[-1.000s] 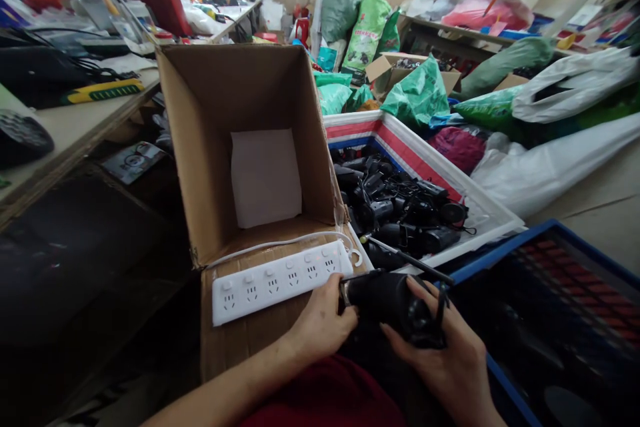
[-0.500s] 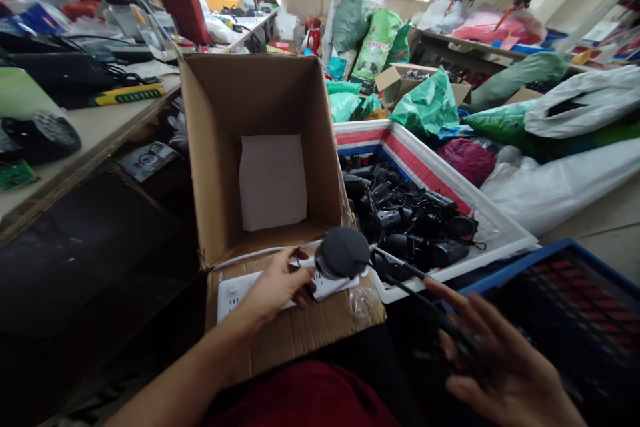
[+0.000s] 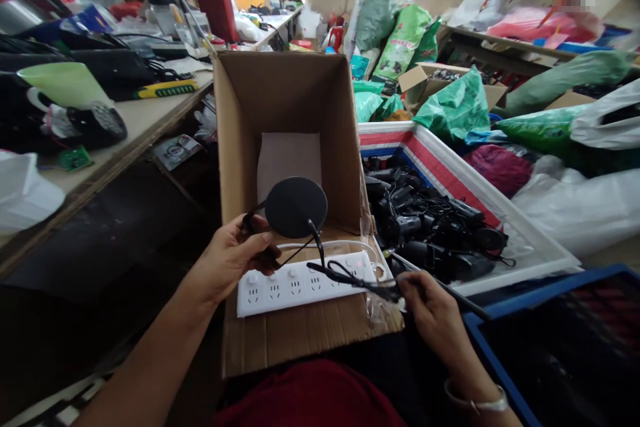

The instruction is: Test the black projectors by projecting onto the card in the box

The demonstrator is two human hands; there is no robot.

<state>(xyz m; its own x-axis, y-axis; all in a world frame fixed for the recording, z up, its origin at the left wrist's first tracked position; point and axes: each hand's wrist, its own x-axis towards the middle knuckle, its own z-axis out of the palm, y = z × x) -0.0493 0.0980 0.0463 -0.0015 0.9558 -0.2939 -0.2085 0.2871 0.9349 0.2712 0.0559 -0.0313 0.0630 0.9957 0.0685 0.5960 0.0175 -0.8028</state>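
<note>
My left hand [image 3: 233, 257] is closed on a black device with a round flat disc [image 3: 296, 207], held up in front of the cardboard box; its exact kind I cannot make out. A black cord runs from the disc to the right. My right hand [image 3: 433, 310] pinches the folded bundle of this black cord [image 3: 367, 283]. Below the device, a white power strip [image 3: 300, 290] with several sockets lies on a cardboard flap [image 3: 310, 340].
The open cardboard box [image 3: 233, 147] stands in front. To its right, a white crate [image 3: 540, 247] holds many black devices with cords. A blue crate [image 3: 550, 283] is at lower right. A cluttered workbench [image 3: 165, 113] runs along the left; green bags [image 3: 455, 103] lie behind.
The black disc has moved left and up, now in front of the box opening. My right hand has come in leftward and closed on the cord. The view has turned slightly left.
</note>
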